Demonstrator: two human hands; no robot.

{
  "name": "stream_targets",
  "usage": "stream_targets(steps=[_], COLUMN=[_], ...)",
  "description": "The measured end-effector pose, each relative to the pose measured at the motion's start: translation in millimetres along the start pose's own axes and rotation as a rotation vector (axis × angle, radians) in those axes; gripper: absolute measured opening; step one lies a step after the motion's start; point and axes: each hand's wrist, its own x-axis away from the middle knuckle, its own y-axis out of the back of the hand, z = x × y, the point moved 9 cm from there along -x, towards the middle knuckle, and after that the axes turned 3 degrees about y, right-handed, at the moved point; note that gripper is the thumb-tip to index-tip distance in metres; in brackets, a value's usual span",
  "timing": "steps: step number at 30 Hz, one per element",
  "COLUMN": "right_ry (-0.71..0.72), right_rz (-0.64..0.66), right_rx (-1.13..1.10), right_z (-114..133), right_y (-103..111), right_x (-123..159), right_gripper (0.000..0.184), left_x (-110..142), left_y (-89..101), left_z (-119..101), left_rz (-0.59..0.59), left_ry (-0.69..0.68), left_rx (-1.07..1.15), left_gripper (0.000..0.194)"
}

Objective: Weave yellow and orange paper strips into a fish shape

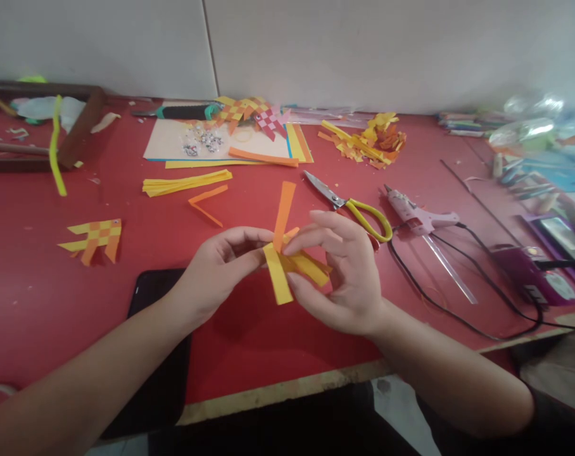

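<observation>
Between my hands, above the front of the red table, is a small weave of yellow and orange paper strips [278, 278]. My left hand [225, 256] pinches its left side between thumb and fingers. My right hand [342, 272] curls around the right side, its fingertips at the strips and partly hiding them. One orange strip points up and a yellow one hangs down toward me. A folded orange strip [206, 204] and a bundle of yellow strips [187, 182] lie just beyond. To the left rests a finished woven paper fish [97, 239].
Scissors with yellow handles [370, 218] and a pink glue gun [418, 215] with its cord lie at right. Behind are paper sheets [159, 142], a pile of paper scraps [382, 139] and a wooden tray [85, 120]. A black phone-like slab [166, 380] lies under my left forearm.
</observation>
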Motion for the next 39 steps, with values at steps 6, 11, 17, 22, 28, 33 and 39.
stream_targets(steps=[6,11,17,22,28,33,39], right_ry=[0.021,0.034,-0.214,-0.394,-0.397,-0.407,-0.429], right_rz=[-0.009,-0.035,-0.015,-0.041,-0.042,-0.051,-0.058], right_rx=[0.007,0.298,0.184,-0.063,-0.081,-0.115,-0.105], right_z=[1.3,3.1,-24.5,-44.3,-42.2,-43.0,-45.8], right_y=[4.9,7.7,5.5,2.2,1.5,1.0,1.0], right_x=[-0.8,-8.8,-3.6,4.1,2.1,4.0,5.9], right_gripper=[0.062,0.027,0.019,0.018,0.019,0.019,0.022], left_x=[-0.1,-0.4,-2.6,-3.7,-4.8,-6.1,-5.7], left_y=[-1.5,0.2,-0.7,3.4,5.8,10.8,13.4], left_z=[-3.8,1.6,-1.1,2.5,6.9,9.4,10.4], left_rz=[0.028,-0.002,0.021,-0.010,-0.011,-0.052,-0.076], left_ry=[0.013,0.075,0.039,0.041,0.042,0.047,0.064], left_rx=[0.062,0.090,0.090,0.068,0.075,0.048,0.037], left_gripper=[0.017,0.019,0.023,0.021,0.019,0.021,0.024])
